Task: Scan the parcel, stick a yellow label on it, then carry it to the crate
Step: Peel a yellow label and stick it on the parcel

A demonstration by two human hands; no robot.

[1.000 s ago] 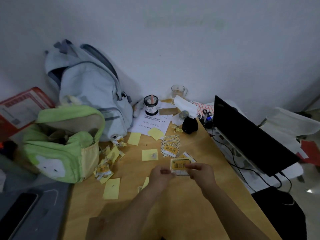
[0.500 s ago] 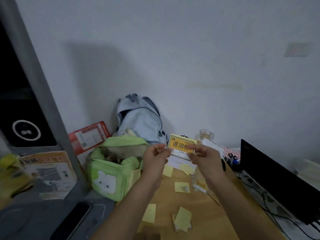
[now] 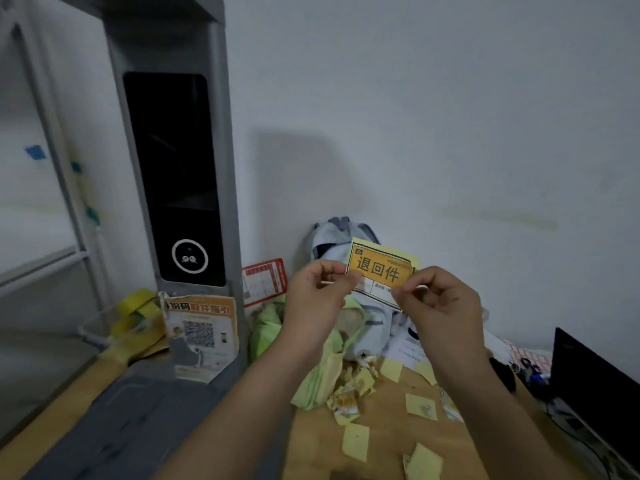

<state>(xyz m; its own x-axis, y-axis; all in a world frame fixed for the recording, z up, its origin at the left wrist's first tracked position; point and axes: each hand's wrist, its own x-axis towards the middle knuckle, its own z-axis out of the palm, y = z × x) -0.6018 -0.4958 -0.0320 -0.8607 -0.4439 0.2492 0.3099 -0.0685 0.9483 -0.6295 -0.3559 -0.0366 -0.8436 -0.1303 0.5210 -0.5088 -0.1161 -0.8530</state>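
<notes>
I hold a yellow label [image 3: 381,270] with black characters up in front of me, well above the wooden table [image 3: 381,431]. My left hand [image 3: 317,294] pinches its left edge and my right hand [image 3: 440,299] pinches its lower right corner, where a paler backing sheet shows behind the label. A grey scanner stand [image 3: 173,174] with a dark screen rises at the left, and its grey base plate [image 3: 131,420] lies on the table. No parcel or crate is in view.
A green bag [image 3: 311,362] and a pale blue backpack [image 3: 374,323] sit against the wall behind my hands. Yellow backing scraps [image 3: 355,441] litter the table. A dark monitor [image 3: 595,393] stands at the right edge. Tape rolls [image 3: 135,306] and a QR poster [image 3: 201,334] are beside the scanner.
Both hands lifted the label from the table up to chest height. My view swung up and to the left, bringing the scanner stand into sight.
</notes>
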